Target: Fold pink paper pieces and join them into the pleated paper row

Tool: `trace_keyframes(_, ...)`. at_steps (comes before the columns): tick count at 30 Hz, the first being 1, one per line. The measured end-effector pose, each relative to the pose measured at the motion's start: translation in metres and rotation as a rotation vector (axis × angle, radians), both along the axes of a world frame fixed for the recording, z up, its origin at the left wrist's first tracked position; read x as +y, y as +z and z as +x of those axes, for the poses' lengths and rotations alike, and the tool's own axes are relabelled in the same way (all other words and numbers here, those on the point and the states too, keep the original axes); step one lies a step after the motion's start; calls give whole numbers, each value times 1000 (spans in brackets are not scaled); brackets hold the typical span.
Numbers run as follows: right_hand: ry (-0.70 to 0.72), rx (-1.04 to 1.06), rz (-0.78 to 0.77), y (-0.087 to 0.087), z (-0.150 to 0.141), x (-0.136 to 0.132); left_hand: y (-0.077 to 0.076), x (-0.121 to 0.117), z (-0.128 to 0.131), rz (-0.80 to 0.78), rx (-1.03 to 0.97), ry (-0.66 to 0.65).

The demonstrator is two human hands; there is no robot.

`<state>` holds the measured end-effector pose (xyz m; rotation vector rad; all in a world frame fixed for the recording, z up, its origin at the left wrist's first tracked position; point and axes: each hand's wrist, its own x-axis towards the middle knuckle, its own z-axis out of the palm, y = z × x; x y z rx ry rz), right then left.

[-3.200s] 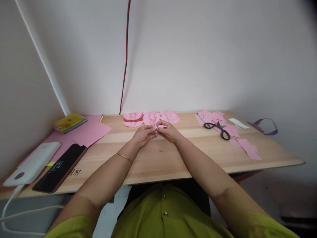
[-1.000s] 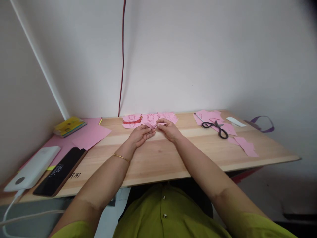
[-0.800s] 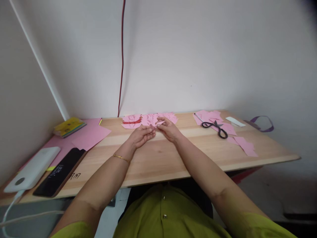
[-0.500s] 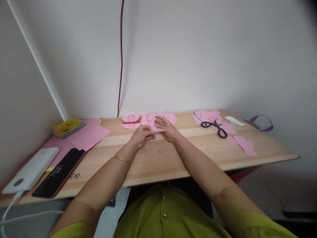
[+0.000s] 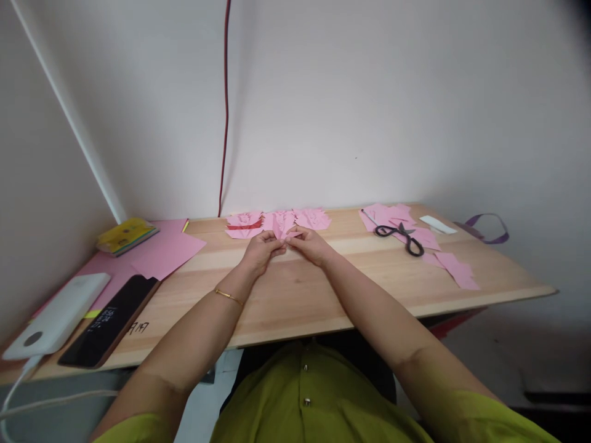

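Between my two hands is a small piece of folded pink paper [image 5: 282,234], partly covered by my fingers. My left hand [image 5: 262,251] pinches it from the left, and my right hand [image 5: 311,245] is closed on its right side, fingertips almost meeting. Just behind lie pink paper cutouts with jagged edges: one on the left [image 5: 244,233] crossed by a red strip, one in the middle, and one on the right [image 5: 314,218].
Black-handled scissors [image 5: 399,231] rest on pink scraps [image 5: 455,268] at the right, near a white strip [image 5: 438,224]. At the left are pink sheets [image 5: 173,255], a yellow packet [image 5: 124,235], a phone [image 5: 108,321] and a white power bank [image 5: 60,317] with its cable.
My right hand's fingers, spread apart before, have come down and closed on the folded paper near my left fingertips. My left hand keeps its hold.
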<state>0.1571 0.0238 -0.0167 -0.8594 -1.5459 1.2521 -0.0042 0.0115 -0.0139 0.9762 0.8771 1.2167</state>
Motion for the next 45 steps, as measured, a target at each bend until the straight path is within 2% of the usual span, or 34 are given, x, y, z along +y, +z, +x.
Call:
trace_keyframes(3, -12, -23, 18, 3, -1, -1, 0, 0, 0, 30, 38, -5)
trace_keyframes(8, -51, -25, -17, 4, 1, 0, 3, 0, -3, 13, 15, -106)
trace_keyframes(13, -54, -84, 13, 2, 3, 1, 1, 1, -4, -10, 28, -80)
trace_keyframes(20, -58, -126, 99, -1, 0, 2, -3, 2, -3, 55, 116, -26)
trace_keyframes(28, -66, -224, 131, -1, 4, 2, 1, -1, -3, 209, 381, 57)
trace_keyframes(31, -38, -221, 175, -1, 5, 2, 3, -1, -5, 257, 493, 36)
trace_keyframes(33, -40, -203, 163, -2, 5, 3, 3, 0, -7, 245, 479, -1)
trace_keyframes(38, -29, -63, 56, -4, 3, 4, 3, -1, -4, 166, 302, -58)
trace_keyframes(42, 43, 81, -78, -5, 2, 4, 0, -3, 1, 141, 220, -8)
trace_keyframes(45, 68, 104, -98, -6, 1, 3, -3, -1, 2, 143, 196, 42)
